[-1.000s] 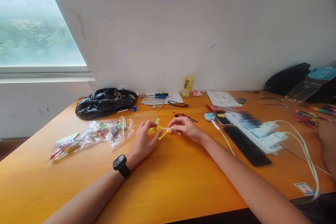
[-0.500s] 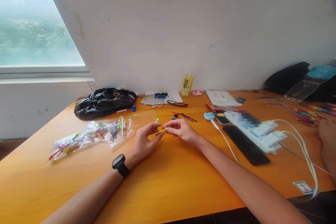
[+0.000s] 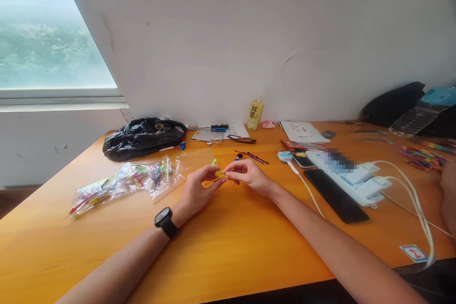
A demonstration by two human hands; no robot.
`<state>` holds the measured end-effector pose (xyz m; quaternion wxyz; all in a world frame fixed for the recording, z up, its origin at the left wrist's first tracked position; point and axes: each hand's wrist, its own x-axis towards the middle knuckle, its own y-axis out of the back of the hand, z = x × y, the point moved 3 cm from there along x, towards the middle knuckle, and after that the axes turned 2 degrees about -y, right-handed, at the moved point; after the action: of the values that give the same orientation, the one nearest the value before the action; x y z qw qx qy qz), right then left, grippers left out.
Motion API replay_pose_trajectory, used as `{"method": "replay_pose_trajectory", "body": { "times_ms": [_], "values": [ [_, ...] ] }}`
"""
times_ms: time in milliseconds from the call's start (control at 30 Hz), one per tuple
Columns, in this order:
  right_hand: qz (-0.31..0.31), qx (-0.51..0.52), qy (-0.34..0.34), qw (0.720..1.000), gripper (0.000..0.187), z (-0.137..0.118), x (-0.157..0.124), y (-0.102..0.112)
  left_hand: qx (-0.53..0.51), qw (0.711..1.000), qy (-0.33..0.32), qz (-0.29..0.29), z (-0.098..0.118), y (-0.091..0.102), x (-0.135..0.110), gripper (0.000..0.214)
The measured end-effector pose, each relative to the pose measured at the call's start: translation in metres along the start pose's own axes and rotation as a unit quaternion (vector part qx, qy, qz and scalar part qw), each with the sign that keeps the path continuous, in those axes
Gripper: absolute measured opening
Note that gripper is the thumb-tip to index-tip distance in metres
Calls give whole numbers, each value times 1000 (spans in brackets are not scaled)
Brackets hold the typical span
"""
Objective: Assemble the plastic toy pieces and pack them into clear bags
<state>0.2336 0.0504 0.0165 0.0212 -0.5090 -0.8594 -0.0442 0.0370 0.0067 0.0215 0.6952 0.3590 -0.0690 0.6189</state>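
Note:
Between my two hands is a small yellow plastic piece [image 3: 210, 182] with a thin stem and a rounded part; its exact kind does not show. My left hand [image 3: 197, 190], a black watch on its wrist, pinches the piece from the left. The fingertips of my right hand [image 3: 249, 176] close on the piece's right end and cover part of it. Left of my hands lies a clear plastic bag [image 3: 123, 183] of colourful plastic parts. A small green part [image 3: 214, 162] shows just behind my left fingers. Red and blue thin sticks [image 3: 254, 156] lie behind my right hand.
A black plastic bag [image 3: 142, 138], a screwdriver [image 3: 219, 127], glasses [image 3: 242, 139] and a yellow drink carton [image 3: 255, 114] stand along the wall. On the right are a black phone [image 3: 337, 195], a power strip [image 3: 361, 194] with cables, colourful sticks [image 3: 420, 157] and another person's blurred hand [image 3: 448, 194].
My right fingertips have shifted slightly on the yellow piece and now cover more of its right end. The whole view has moved a little; objects on the table stay put.

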Motion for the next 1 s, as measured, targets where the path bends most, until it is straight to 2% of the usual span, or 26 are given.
{"method": "replay_pose_trajectory", "body": {
  "times_ms": [133,433,700,833,1000],
  "values": [
    [0,-1,2,1000,33,1,1,-1,28,1000,-5,1,1,1,1,10],
    [7,-38,4,999,34,7,2,-1,28,1000,-8,2,3,2,0,11],
    [5,-66,28,997,33,3,0,-5,40,999,-22,17,1,4,0,7],
    [5,-72,29,997,35,2,-1,-6,43,998,-35,28,2,5,1,16],
    [26,-88,40,995,32,2,0,-4,32,999,0,25,-1,4,0,16]
  ]
}}
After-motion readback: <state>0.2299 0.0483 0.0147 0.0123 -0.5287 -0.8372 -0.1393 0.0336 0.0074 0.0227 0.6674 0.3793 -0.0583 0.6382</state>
